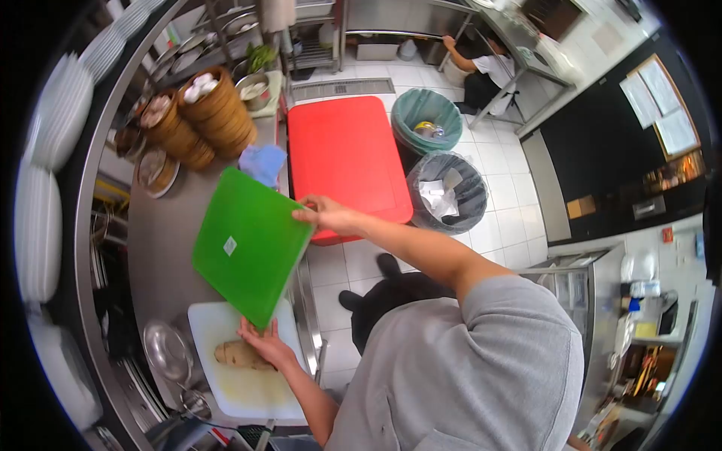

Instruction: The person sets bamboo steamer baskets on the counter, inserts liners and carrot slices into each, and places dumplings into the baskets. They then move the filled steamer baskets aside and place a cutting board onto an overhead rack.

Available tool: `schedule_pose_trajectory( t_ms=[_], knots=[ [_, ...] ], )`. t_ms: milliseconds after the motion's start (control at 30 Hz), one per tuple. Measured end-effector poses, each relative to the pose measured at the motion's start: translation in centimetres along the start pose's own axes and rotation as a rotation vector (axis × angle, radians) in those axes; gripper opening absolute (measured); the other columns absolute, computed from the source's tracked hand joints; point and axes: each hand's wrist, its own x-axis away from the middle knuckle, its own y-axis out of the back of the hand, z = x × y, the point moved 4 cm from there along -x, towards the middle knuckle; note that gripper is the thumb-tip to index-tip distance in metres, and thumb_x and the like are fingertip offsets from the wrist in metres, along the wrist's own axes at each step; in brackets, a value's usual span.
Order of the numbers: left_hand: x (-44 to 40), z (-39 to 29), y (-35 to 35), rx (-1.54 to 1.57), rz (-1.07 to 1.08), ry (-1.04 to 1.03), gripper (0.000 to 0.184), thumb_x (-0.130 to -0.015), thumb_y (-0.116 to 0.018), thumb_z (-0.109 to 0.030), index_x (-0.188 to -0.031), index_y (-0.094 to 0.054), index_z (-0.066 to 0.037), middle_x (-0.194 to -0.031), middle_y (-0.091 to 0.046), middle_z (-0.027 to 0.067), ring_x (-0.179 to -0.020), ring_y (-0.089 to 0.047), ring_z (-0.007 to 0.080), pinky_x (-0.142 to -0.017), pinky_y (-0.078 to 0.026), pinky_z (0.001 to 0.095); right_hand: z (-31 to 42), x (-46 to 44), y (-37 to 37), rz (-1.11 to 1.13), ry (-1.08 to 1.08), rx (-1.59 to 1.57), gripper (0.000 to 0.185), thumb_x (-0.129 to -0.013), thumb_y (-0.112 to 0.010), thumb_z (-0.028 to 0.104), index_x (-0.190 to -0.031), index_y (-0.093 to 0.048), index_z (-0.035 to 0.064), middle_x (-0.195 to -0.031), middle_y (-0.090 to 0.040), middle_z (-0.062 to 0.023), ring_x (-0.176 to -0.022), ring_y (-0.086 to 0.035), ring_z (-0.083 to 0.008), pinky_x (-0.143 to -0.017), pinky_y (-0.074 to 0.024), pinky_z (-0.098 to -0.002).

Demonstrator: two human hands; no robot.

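A green board point(252, 244) with a small white label hangs tilted over the steel counter, held at two corners. My right hand point(322, 214) grips its upper right corner, fingers closed on the edge. At the lower corner, my left hand point(265, 344) has its thumb and fingers around the edge. Beneath that hand, a pale brown piece of food point(239, 355) lies on a white cutting board point(244, 395). The left hand partly hides the food.
Bamboo steamers point(218, 113) are stacked on the counter point(162, 255), near a blue cloth point(262, 163). A red lidded bin point(346, 158) and two lined bins stand on the right. A metal bowl point(167, 352) sits left of the white board. Another person point(492, 71) crouches at the back.
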Motion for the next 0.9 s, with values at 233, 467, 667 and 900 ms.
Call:
schedule_pose_trajectory(
  t_ms=[233, 467, 667, 900],
  knots=[
    [4.2, 1.0, -4.0, -0.175, 0.195, -0.060, 0.069, -0.106, -0.048, -0.050, -0.153, -0.036, -0.002, -0.153, -0.043, 0.0145, -0.134, -0.047, 0.0269, -0.112, -0.039, 0.0406, -3.3, 14.6, 7.7, 0.129, 0.080, -0.049, 0.074, -0.095, -0.068, 0.051, -0.148, -0.038, 0.0094, -0.134, -0.056, -0.0072, -0.118, -0.054, -0.0185, -0.089, -0.0471, -0.0379],
    [10.4, 11.3, -15.4, -0.548, 0.577, -0.091, 0.056, -0.109, -0.046, -0.044, -0.137, -0.053, 0.004, -0.125, -0.062, 0.0115, -0.113, -0.057, 0.0201, -0.097, -0.047, 0.0339, -10.7, 29.3, 22.3, -0.050, -0.040, -0.408, 0.087, -0.099, -0.060, 0.055, -0.161, -0.021, 0.0083, -0.163, -0.030, -0.0134, -0.150, -0.028, -0.0254, -0.121, -0.0284, -0.0417],
    [21.9, 26.2, -34.1, -0.633, 0.856, 0.062, 0.062, -0.107, -0.046, -0.049, -0.147, -0.046, -0.001, -0.143, -0.056, 0.0168, -0.127, -0.055, 0.0267, -0.109, -0.041, 0.0385, -15.0, 44.8, 41.0, -0.629, 0.088, -0.528, 0.064, -0.102, -0.058, 0.049, -0.146, -0.049, 0.0033, -0.135, -0.061, -0.0107, -0.122, -0.059, -0.0196, -0.103, -0.0488, -0.0347],
    [27.0, 44.6, -41.6, -1.302, 1.218, 0.440, 0.078, -0.097, -0.051, -0.067, -0.153, -0.042, -0.014, -0.140, -0.059, 0.0134, -0.110, -0.065, 0.0283, -0.091, -0.052, 0.0432, -15.6, 63.1, 59.5, -1.283, 0.340, -0.518, 0.058, -0.101, -0.062, 0.045, -0.142, -0.051, 0.0053, -0.130, -0.063, -0.0090, -0.116, -0.061, -0.0189, -0.097, -0.0513, -0.0344]
  ],
)
